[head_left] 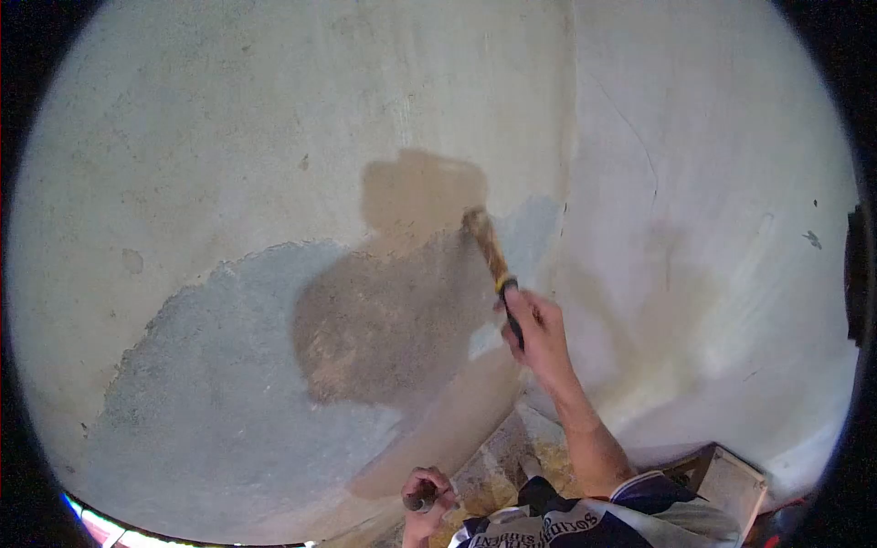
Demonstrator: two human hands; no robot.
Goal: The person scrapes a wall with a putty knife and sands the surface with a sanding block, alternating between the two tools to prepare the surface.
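Note:
My right hand (539,331) is closed round the dark handle of a long tool (489,248) with a yellow band and a brownish, worn head. The tool's head is at the wall (228,164), by the upper edge of a grey-blue patch (228,384) where the pale surface layer is absent. Low in the view, my left hand (429,498) is wrapped round a dark, round-ended object (420,499), seen end-on; what it is cannot be made out. A shadow falls across the patch and the wall above it.
A second wall (694,137) with a thin crack meets the first at a corner on the right. A wooden box or frame (735,479) stands at the lower right. Below, the floor (484,475) looks littered with yellowish bits. A dark object (856,274) is at the right edge.

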